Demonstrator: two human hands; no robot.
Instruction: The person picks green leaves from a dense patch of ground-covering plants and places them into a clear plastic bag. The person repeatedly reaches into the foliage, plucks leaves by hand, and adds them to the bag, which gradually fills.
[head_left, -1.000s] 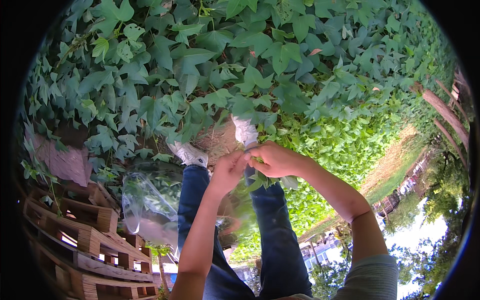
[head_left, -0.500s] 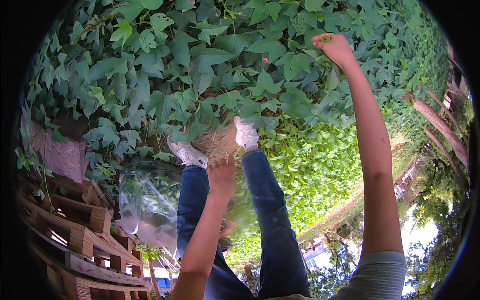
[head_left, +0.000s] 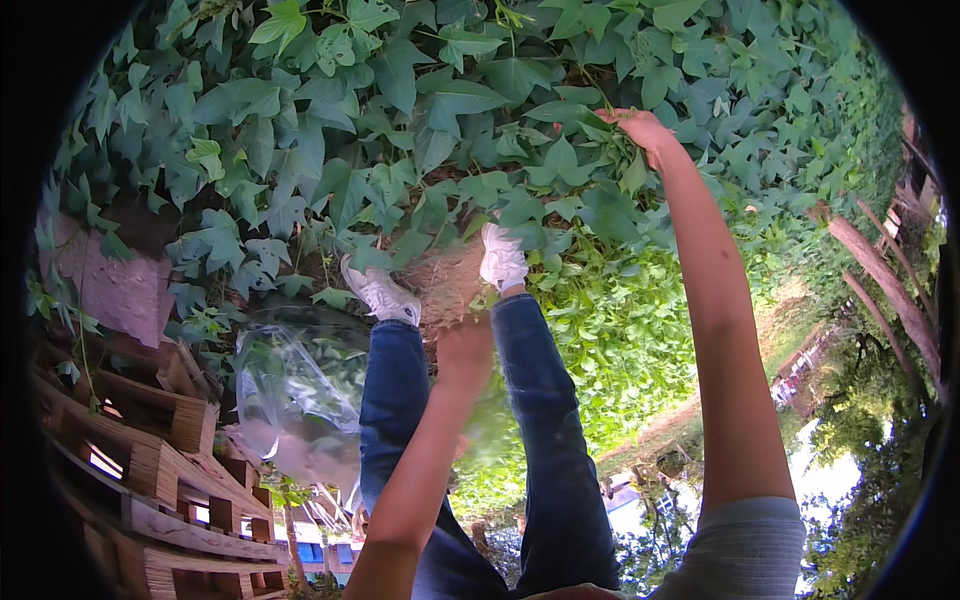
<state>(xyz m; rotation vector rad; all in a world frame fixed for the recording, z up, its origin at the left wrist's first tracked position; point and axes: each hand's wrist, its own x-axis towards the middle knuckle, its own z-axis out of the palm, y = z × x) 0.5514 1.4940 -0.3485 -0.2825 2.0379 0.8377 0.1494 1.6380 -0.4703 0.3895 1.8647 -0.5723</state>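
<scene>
In the head view, I take the right shoe as my landmark. Nearest is the grey sleeve, on the near side of this shoe and to its right. The jeans come next, and one leg of them runs up to the shoe. The left hand is between the two legs, on the near side of the shoe and a little left; its back is seen, but I cannot tell how far its fingers are bent. The left shoe stands left of the landmark. Also to the left, but nearer, is the clear bag, and farther left are wooden pallets. The right hand, beyond the shoe and to its right, is closed around picked leaves, which hang below the fingers. Dark green vines spread beyond the shoe. A log lies far to its right.
</scene>
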